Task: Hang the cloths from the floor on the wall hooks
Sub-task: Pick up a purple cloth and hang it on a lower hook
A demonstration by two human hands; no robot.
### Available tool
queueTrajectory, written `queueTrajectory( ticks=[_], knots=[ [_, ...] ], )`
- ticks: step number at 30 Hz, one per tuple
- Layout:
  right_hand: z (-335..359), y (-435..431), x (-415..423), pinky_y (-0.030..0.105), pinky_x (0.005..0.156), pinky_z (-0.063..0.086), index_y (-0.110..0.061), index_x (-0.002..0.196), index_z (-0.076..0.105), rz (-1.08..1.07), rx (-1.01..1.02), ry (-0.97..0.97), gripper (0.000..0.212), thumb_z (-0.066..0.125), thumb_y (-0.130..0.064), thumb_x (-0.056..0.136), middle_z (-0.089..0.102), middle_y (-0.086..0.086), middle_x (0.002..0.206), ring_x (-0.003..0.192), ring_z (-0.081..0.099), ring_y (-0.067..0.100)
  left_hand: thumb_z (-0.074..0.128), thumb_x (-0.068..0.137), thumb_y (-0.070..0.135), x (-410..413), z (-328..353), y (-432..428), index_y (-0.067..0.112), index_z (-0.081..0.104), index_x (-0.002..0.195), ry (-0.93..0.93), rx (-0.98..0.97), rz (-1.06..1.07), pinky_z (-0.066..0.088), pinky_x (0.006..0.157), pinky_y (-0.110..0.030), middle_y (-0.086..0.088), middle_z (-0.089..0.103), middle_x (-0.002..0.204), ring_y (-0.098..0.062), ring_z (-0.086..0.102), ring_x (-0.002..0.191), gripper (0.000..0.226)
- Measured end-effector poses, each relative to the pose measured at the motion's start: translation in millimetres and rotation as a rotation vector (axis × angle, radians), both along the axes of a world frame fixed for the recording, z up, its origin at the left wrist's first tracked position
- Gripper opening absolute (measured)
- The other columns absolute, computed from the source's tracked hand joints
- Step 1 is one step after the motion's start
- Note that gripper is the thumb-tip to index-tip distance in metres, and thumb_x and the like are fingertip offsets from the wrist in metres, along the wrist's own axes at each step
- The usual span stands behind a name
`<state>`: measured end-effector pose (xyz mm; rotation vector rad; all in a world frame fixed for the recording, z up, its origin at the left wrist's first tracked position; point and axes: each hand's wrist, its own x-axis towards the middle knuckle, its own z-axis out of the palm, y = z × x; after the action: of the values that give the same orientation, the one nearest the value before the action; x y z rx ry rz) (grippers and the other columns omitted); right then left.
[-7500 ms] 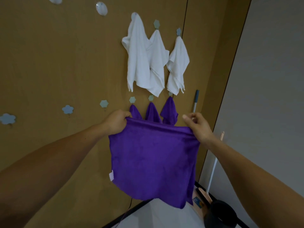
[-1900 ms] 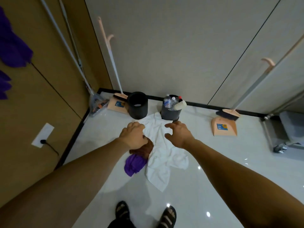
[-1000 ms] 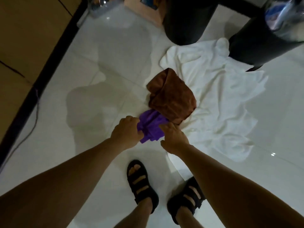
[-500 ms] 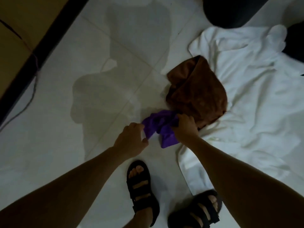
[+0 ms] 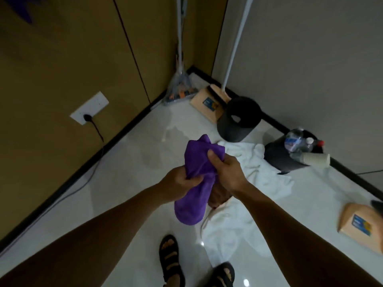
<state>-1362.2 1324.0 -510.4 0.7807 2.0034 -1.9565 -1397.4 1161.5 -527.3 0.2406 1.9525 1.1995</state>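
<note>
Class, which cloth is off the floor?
The purple cloth: the left hand and right hand hold it; the white cloth and brown cloth lie below, unheld.

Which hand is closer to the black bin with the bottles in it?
Right. The right hand grips the purple cloth on the side toward the bottle bin; the left hand grips it on the far side.

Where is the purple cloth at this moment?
Head view, centre: the purple cloth is off the floor, gripped by left hand and right hand, above the white cloth.
</note>
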Motion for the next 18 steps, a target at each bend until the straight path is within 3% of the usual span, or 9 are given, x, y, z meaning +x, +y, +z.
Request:
queueTrajectory(
  ticks=[2,5,9,13,16,18],
  knots=[
    [56,0,-7,0.04,0.075,0.056,-0.017,0.086,0.068,0.044,0.163,0.072,0.031,0.055,-0.044,0.094,0.074,0.001,0.08,0.078,0.07,0.021,0.062,0.09,0.034,-6,57,-3,0.015,0.059,0.11,0.044,0.019,0.022,0.049,0.07,-0.019,0.0,0.067,0.09,-0.021,0.065,0.085,0.028],
    [129,0,-9,0.046,0.084,0.055,-0.014,0.096,0.065,0.037,0.285,0.228,0.026,0.063,-0.04,0.09,0.072,0.005,0.091,0.087,0.068,0.025,0.064,0.089,0.038,-9,132,-9,0.02,0.054,0.127,0.144,0.04,0.056,0.048,0.087,-0.025,0.001,0.065,0.113,-0.017,0.062,0.103,0.044],
    [211,-2,0,0.045,0.083,0.057,-0.03,0.087,0.07,-0.017,0.248,0.365,0.013,0.073,-0.042,0.082,0.075,-0.003,0.087,0.084,0.071,0.015,0.07,0.083,0.033,2,217,-18,0.024,0.062,0.116,0.245,0.152,0.233,0.055,0.085,-0.035,0.004,0.071,0.105,-0.015,0.067,0.098,0.035],
    [295,-3,17,0.045,0.072,0.058,-0.024,0.07,0.07,0.041,0.346,0.509,0.027,0.075,-0.05,0.077,0.072,0.001,0.077,0.073,0.07,0.018,0.068,0.073,0.037,29,296,-26,0.032,0.063,0.106,0.358,0.232,0.417,0.055,0.087,-0.046,0.004,0.072,0.101,-0.017,0.069,0.094,0.033],
    [342,-5,32,0.03,0.079,0.055,-0.031,0.076,0.067,0.071,0.406,0.656,0.021,0.08,-0.047,0.072,0.062,-0.002,0.106,0.09,0.063,0.008,0.061,0.073,0.024,42,348,-33,0.031,0.062,0.101,0.478,0.222,0.475,0.053,0.087,-0.052,-0.005,0.07,0.099,-0.026,0.067,0.092,0.028],
    [365,-13,42,0.034,0.083,0.056,-0.023,0.089,0.071,0.11,0.259,0.67,0.031,0.083,-0.042,0.069,0.067,0.001,0.111,0.097,0.067,0.017,0.064,0.067,0.025,52,378,-37,0.031,0.056,0.11,0.533,0.245,0.489,0.054,0.089,-0.047,-0.006,0.067,0.11,-0.022,0.066,0.096,0.044]
  ],
)
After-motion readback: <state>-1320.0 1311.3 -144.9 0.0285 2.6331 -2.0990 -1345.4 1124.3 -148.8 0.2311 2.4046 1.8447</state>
